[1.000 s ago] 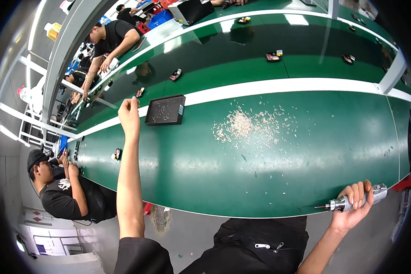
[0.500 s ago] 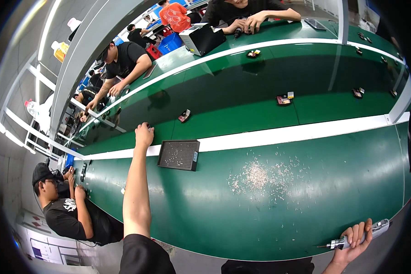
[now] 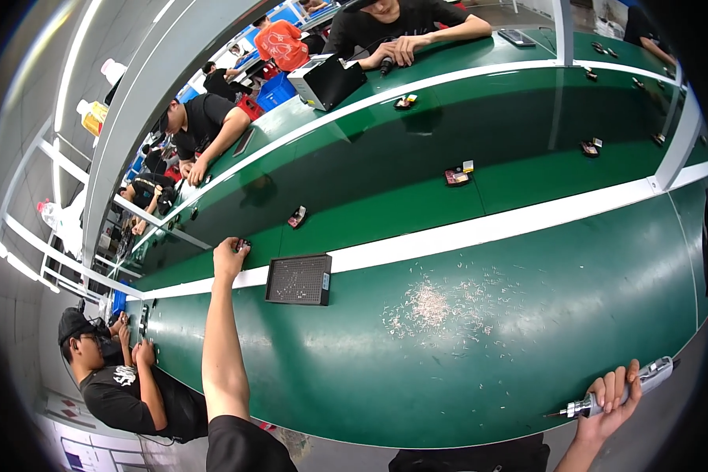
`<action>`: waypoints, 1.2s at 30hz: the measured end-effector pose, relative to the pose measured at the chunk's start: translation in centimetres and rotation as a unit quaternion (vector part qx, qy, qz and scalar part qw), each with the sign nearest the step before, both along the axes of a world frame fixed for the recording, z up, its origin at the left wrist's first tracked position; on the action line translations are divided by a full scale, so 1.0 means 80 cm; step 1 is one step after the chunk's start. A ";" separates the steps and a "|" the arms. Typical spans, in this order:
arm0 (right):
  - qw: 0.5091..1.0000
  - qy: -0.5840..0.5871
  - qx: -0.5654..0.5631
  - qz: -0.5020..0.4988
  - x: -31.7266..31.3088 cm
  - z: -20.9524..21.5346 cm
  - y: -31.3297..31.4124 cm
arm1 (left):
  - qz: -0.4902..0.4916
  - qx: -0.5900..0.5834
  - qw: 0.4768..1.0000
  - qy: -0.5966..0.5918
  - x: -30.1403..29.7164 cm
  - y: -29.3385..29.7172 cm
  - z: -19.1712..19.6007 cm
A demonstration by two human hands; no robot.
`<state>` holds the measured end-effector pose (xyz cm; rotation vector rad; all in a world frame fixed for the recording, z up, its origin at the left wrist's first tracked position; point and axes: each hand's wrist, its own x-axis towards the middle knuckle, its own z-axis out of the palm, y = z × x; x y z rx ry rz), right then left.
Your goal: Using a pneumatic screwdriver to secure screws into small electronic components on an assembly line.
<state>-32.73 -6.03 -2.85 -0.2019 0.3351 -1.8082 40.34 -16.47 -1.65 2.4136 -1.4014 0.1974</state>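
Note:
My left arm is stretched forward over the white rail, and my left hand (image 3: 227, 259) closes its fingers round a small dark part (image 3: 245, 245) at the green strip's near edge. Just right of it sits a black perforated tray (image 3: 297, 281) with small pale pieces scattered in it. At the bench's near right, my right hand (image 3: 615, 400) is wrapped round a grey electric screwdriver (image 3: 654, 375), its bit pointing left. A loose heap of tiny metallic pieces, probably screws (image 3: 430, 305), lies on the green bench top (image 3: 346, 377) between my hands.
Beyond the white rail (image 3: 448, 219), small dark assemblies (image 3: 457, 175) sit spaced along the green strip. A grey upright post (image 3: 679, 145) rises at the right. Co-workers sit across and at the left end (image 3: 122, 377). A black-and-white box (image 3: 328, 81) stands at the far side.
The view has shifted slightly. My left hand has come a little left and nearer, and the dark part shows more clearly at its fingertips. My right hand keeps its hold on the screwdriver.

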 end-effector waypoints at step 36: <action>0.987 0.022 0.025 0.157 0.040 -0.005 0.056 | -0.664 0.001 0.747 0.031 -0.685 0.087 0.013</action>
